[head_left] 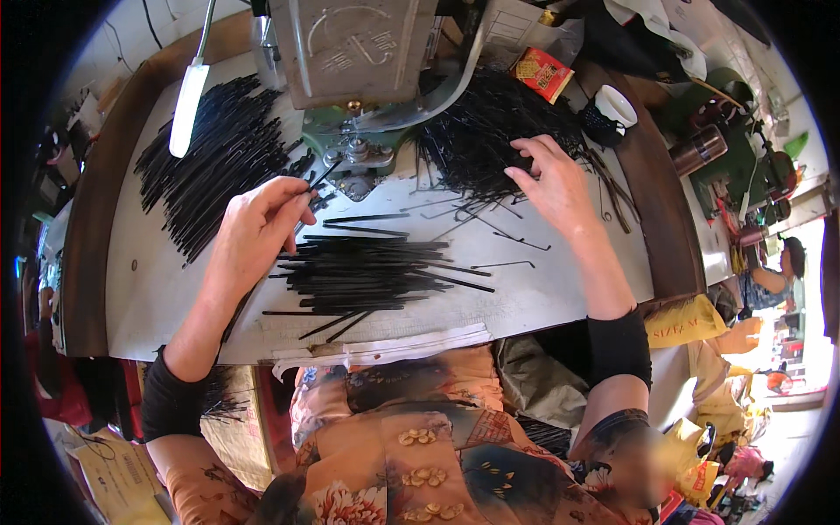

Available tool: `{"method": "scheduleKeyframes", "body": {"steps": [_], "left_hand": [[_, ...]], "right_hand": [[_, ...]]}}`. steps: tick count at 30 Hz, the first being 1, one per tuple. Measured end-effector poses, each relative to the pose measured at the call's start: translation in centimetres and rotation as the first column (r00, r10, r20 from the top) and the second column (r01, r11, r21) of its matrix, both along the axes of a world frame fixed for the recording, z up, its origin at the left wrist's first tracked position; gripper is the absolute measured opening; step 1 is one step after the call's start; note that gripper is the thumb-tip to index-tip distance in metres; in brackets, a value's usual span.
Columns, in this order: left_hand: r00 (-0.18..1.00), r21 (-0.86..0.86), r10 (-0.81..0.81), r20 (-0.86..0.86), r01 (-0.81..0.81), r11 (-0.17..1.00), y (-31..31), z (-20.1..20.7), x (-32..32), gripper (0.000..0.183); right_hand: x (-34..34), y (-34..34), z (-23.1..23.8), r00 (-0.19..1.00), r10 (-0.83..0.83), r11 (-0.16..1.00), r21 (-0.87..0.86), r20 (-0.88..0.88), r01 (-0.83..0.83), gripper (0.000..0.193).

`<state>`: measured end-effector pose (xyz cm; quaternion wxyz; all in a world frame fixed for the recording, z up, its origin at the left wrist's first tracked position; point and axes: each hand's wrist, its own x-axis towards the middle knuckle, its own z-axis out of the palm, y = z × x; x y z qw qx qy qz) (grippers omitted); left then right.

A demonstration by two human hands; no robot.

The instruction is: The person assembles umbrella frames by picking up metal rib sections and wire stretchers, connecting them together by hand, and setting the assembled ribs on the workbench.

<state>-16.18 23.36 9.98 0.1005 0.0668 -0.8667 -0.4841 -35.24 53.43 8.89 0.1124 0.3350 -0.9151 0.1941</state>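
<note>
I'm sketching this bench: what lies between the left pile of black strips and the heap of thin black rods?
The head view shows mainly the green-based machine between the strip pile and the rod heap.

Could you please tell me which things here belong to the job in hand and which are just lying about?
Likely in use:
machine
held black strip, in the left hand
left pile of black strips
front pile of black strips
thin dark rods, by the right hand

Likely just lying about:
red packet
cup
metallic flask
</note>
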Motion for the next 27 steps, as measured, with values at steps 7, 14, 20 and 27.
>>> {"method": "scheduleKeyframes", "body": {"steps": [7,14,20,27], "left_hand": [[1.0,0.035,-0.006,-0.014,0.007,0.999,-0.7,-0.2,-0.5,0.018],[0.998,0.052,-0.046,0.031,0.044,0.998,-0.6,0.0,-1.2,0.019],[0.996,0.024,-0.078,0.03,0.078,0.997,-0.7,-0.4,-1.2,0.019],[0.997,0.057,-0.063,0.045,0.06,0.997,-0.6,-0.2,-1.8,0.023]], "right_hand": [[-0.5,-1.0,-0.5,0.964,0.193,0.981,0.048,-0.183,-0.187,0.015],[1.1,-1.9,-0.6,0.944,0.088,0.993,-0.05,-0.319,-0.109,0.014],[2.9,-2.3,2.4,0.918,0.072,0.99,-0.081,-0.39,-0.112,0.017],[2.1,-3.4,5.9,0.984,0.085,0.996,0.033,-0.158,-0.081,0.012]]}}
